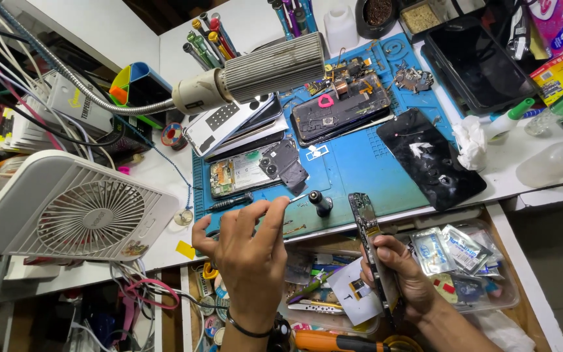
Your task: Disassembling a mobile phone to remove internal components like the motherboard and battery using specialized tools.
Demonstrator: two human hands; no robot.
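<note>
My left hand (249, 254) is raised over the front edge of the blue work mat (360, 169), its fingertips pinching a thin silver tool (294, 199), likely tweezers. My right hand (402, 274) grips a long narrow phone frame or circuit board (367, 234) edge-up, near the mat's front edge. On the mat lie an opened phone with its board exposed (242, 175), a second opened phone with a pink part (341, 107), a black back cover (430, 158), a small black knob-handled driver (320, 202) and a screwdriver (229, 203).
A white fan (73, 212) sits at the left, and a lamp on a flexible neck (255, 72) hangs over the mat. A dark tablet (480, 62), crumpled tissue (472, 140) and bottles lie right. An open drawer (464, 261) below holds packets and tools.
</note>
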